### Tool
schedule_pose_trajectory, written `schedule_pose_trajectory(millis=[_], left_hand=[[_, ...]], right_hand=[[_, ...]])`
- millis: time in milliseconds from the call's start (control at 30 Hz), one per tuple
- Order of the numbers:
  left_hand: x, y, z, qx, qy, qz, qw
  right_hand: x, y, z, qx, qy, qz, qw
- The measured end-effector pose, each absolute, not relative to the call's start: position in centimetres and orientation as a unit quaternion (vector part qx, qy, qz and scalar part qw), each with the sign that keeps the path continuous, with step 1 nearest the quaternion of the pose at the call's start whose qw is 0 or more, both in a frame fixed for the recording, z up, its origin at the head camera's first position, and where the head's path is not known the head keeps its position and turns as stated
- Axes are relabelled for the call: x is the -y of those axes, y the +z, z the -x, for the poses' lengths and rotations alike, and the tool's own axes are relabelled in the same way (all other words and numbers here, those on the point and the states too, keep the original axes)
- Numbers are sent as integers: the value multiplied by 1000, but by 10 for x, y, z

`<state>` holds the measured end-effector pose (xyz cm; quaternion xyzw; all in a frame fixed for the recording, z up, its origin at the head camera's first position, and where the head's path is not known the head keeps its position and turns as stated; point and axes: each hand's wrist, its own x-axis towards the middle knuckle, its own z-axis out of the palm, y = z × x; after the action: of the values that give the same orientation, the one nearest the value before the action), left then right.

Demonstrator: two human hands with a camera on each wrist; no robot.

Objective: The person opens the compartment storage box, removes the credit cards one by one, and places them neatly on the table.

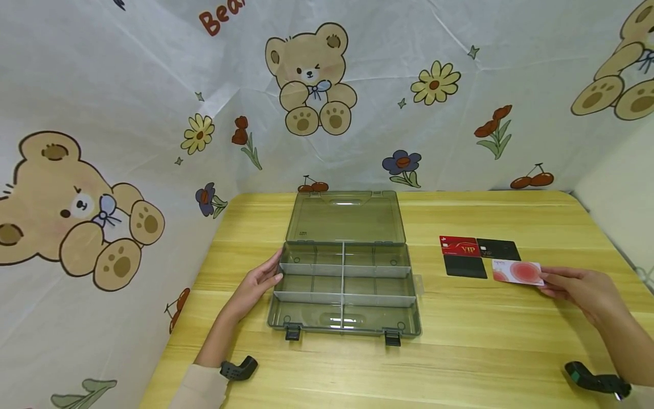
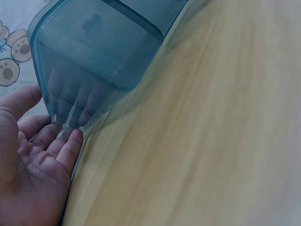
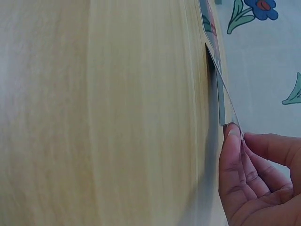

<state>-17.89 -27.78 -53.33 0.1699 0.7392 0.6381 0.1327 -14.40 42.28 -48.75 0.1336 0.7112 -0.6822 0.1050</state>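
A see-through grey-green plastic organizer box (image 1: 343, 332) lies with its lid (image 1: 345, 218) swung back; dividers part it into several compartments, all bare. My left hand (image 1: 255, 287) rests against the box's left side, fingertips touching the wall, as the left wrist view also shows at the box's corner (image 2: 94, 61). At the right, my right hand (image 1: 587, 289) pinches a white and pink card (image 1: 518, 272) by its right end, between thumb and fingers. Seen edge-on in the right wrist view, the card (image 3: 225, 87) tilts up from the table at the held end.
Left of and behind the held card lie a red VIP card (image 1: 458, 246), a black VIP card (image 1: 498, 249) and a plain black card (image 1: 465, 266). Two black latches (image 1: 292, 332) stick out from the box's front. A bear-print cloth (image 1: 357, 153) hangs behind the wooden table (image 1: 357, 375).
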Motion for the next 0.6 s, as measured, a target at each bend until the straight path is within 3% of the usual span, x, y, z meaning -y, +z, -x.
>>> schedule_pose_trajectory(millis=[600], left_hand=[[278,-533,179,-736,641,-171,134]], right_hand=[[-415,-481,146,-763,-622,-138,108]])
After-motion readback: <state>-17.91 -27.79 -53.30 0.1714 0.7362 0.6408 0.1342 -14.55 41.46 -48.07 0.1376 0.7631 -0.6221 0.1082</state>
